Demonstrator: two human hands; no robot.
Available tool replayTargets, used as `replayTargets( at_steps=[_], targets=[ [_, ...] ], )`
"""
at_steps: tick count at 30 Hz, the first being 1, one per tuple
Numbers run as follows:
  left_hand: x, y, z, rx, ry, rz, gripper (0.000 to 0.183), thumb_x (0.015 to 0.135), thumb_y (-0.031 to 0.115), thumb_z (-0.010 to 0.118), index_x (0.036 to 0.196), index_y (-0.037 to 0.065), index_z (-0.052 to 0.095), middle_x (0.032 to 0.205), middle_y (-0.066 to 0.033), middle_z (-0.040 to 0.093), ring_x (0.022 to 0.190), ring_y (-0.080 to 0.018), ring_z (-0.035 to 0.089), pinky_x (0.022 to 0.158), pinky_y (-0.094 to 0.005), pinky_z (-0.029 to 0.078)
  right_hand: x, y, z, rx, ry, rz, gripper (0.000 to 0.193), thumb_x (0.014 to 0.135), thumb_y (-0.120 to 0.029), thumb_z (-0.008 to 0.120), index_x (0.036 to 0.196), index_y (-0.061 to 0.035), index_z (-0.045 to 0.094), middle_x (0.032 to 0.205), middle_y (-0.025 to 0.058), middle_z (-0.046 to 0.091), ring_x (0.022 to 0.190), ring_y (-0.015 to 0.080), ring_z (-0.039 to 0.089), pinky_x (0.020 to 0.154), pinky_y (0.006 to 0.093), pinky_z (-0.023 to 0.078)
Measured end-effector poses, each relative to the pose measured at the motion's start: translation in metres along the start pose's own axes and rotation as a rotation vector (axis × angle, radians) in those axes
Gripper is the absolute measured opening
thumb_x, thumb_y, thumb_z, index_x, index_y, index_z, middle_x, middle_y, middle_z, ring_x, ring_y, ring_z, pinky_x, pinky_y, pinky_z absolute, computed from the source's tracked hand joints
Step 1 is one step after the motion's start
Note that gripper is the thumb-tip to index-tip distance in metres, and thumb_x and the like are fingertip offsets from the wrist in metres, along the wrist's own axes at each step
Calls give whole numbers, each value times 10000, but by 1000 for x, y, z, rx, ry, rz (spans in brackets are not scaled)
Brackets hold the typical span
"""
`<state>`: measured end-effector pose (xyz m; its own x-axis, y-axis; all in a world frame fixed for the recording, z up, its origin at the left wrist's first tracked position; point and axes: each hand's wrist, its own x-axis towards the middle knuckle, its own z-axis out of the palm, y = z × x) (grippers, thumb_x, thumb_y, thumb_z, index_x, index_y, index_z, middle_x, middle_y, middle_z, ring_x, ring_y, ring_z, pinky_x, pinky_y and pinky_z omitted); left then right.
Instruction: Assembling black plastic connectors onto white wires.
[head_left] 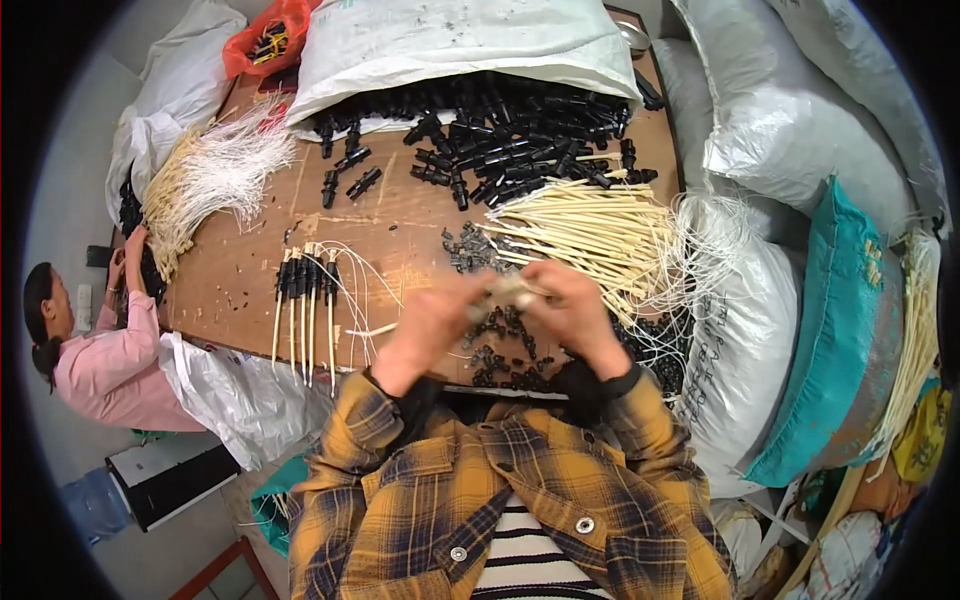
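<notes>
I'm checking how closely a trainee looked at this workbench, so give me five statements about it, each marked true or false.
1. A big loose bundle of cream sticks lies on the right half of the table. True.
2. The left hand and right hand are wide apart, at opposite ends of the table. False: they are close together.
3. Many black connectors lie at the mouth of a white sack. True.
4. A co-worker is at the table's left side. True.
5. The co-worker is dressed in dark green. False: the co-worker wears a pink top.
</notes>
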<state>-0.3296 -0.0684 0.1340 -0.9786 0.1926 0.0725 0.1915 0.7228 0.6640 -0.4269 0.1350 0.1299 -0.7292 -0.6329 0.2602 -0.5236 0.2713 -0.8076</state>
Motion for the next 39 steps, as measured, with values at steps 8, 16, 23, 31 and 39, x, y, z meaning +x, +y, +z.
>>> replayTargets(
  at_steps=[8,16,23,31,39],
  targets=[
    [9,1,12,-735,213,-579,243,844,57,628,1081,32,676,800,11,667,612,-63,551,542,-250,453,-12,-19,32,-493,-272,-143,223,830,-191,692,1043,-132,661,815,64,645,595,260,607,499,363,465],
    [-2,-19,18,-474,121,-550,295,771,-50,633,1053,27,675,866,-21,670,763,-98,607,673,-238,474,-19,-5,44,-86,7,-52,170,776,-201,697,934,-147,665,690,107,629,620,297,633,522,376,485],
    [-4,-10,4,-160,120,-276,406,746,-37,522,1124,74,622,1001,-186,640,986,-377,595,842,-422,472,-15,-6,43,-152,33,64,166,809,-123,674,966,-78,703,681,128,636,566,236,637,543,308,491],
    [-4,-8,12,-144,38,-211,440,745,-44,565,1171,60,598,1039,-186,641,1005,-375,600,865,-402,474,-14,-9,40,-104,-47,60,180,819,-116,659,991,-65,674,712,138,640,599,262,647,561,333,501],
    [-5,-5,13,-449,78,-210,431,708,-68,609,1110,87,619,990,-95,674,911,-308,627,769,-384,476,-17,-10,38,-136,-156,-89,165,894,-85,581,1052,-64,625,800,169,637,714,360,639,611,400,504]
  ],
)
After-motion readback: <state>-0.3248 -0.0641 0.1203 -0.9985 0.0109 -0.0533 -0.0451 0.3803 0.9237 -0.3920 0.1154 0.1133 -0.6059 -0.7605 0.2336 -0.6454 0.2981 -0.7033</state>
